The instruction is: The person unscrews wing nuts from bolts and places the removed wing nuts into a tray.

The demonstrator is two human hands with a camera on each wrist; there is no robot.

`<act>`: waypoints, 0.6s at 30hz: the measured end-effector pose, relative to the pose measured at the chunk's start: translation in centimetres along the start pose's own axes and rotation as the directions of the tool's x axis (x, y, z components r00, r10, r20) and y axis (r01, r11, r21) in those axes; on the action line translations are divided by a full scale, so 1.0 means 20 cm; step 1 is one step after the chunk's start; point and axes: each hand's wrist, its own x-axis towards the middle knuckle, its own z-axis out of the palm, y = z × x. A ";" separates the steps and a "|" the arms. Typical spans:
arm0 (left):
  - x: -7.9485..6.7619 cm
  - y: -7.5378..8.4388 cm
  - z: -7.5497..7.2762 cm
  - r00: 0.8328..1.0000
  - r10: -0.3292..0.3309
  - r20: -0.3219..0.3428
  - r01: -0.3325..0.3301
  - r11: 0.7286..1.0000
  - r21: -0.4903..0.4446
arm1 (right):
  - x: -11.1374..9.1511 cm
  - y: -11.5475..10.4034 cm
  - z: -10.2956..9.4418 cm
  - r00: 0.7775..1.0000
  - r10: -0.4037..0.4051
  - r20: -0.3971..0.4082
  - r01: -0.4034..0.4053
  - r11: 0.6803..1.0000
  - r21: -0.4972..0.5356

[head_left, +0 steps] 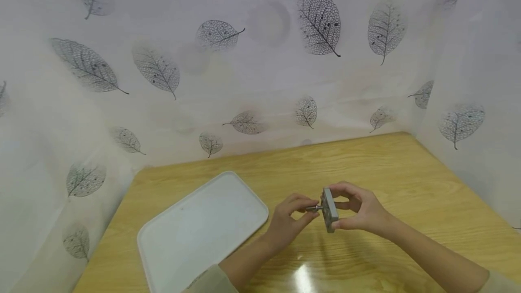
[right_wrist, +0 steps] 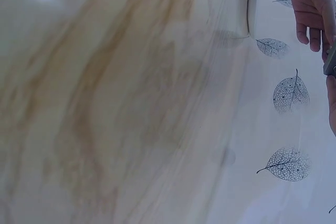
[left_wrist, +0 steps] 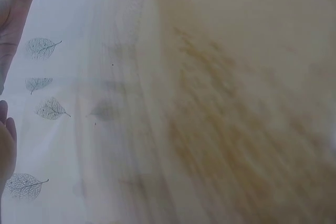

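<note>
In the head view my right hand [head_left: 366, 209] holds a small grey rectangular metal block [head_left: 331, 207] upright, fingers on its upper edge and thumb at its lower edge. From the left, my left hand [head_left: 285, 220] pinches a thin silvery bolt-like pin [head_left: 312, 208] between thumb and fingertips. The pin points at the block's left face and meets it there in this view. Holes or recesses show faintly on that face. Only a corner of the grey block [right_wrist: 331, 62] appears at the right edge of the right wrist view. Both hands are above the table.
A white rectangular tray [head_left: 195, 229] with rounded corners lies on the wood-grain table [head_left: 374, 162], left of my hands. A pale curtain [head_left: 268, 71] with a leaf print stands along the table's back and sides. Light glares off the tabletop near the front.
</note>
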 end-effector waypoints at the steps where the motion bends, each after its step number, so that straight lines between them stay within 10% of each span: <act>1: 0.00 0.00 0.00 1.000 -0.007 0.000 0.007 1.000 -0.004 | 0.00 0.00 0.00 1.000 0.000 0.000 0.000 1.000 -0.001; 18: -0.01 0.00 0.02 0.996 -0.089 0.021 0.089 0.996 -0.029 | 0.00 0.01 0.00 1.000 0.007 -0.001 -0.007 0.998 0.058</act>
